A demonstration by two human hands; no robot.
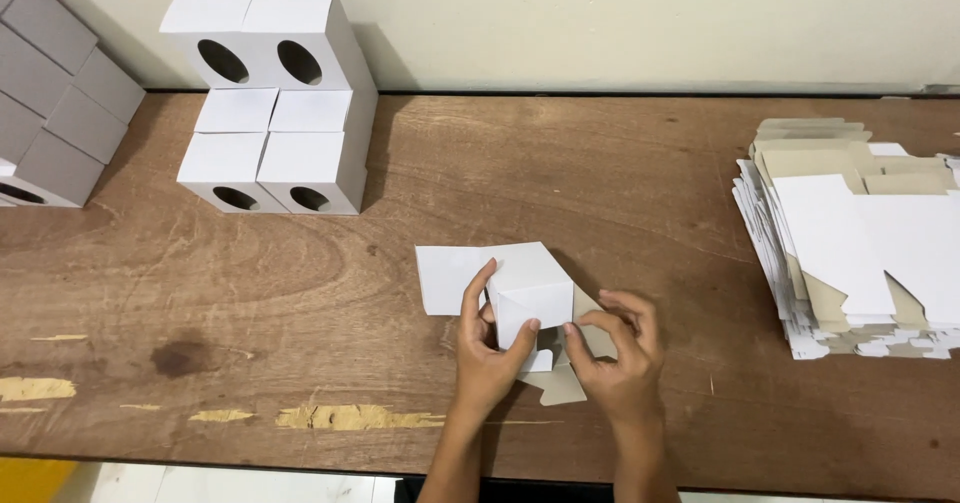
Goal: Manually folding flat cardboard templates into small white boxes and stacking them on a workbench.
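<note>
Both hands (555, 348) – fingers pinching box (525, 288)

A white cardboard box (520, 293), half folded with 1 flap spread flat, sits near the surface's (300, 283) front edge.

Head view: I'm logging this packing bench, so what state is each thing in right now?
Half-folded white box: partly formed, flaps loose, held at the table's front.
Left hand: gripping the box's left side.
Right hand: pinching a grey flap on its right.
Finished boxes: folded, stacked, round holes facing out.
Flat blanks: unfolded, piled at right.
Grey boxes: stacked at the left edge.
Wooden table: scuffed, chipped near the front.
</note>
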